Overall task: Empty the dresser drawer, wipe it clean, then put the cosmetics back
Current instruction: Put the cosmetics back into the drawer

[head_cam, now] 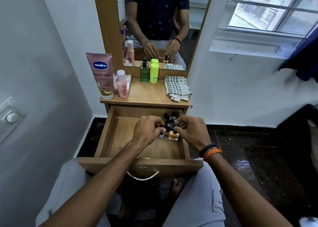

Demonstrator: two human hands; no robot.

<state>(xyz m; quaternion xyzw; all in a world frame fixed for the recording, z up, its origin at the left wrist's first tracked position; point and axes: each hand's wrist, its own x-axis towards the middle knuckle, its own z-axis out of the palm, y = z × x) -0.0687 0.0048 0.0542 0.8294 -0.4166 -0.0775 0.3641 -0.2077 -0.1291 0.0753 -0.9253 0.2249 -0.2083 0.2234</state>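
The wooden dresser drawer (pixel 110 137) is pulled out wide over my lap. Several small nail polish bottles (pixel 169 119) stand in its back right corner. My left hand (pixel 148 132) pinches the black cap of a small pale purple bottle (pixel 161 136). My right hand (pixel 191 131) pinches the black cap of an orange nail polish bottle (pixel 173 135) right beside it. Both bottles sit at or just above the drawer floor. The rest of the drawer floor is bare wood.
On the dresser top (pixel 146 94) stand a pink Vaseline tube (pixel 101 75), a small pink bottle (pixel 122 85), a green bottle (pixel 144 72), a yellow-green container (pixel 154 73) and a checked cloth (pixel 177 88). A mirror (pixel 154 29) rises behind. A wall is at left, dark floor at right.
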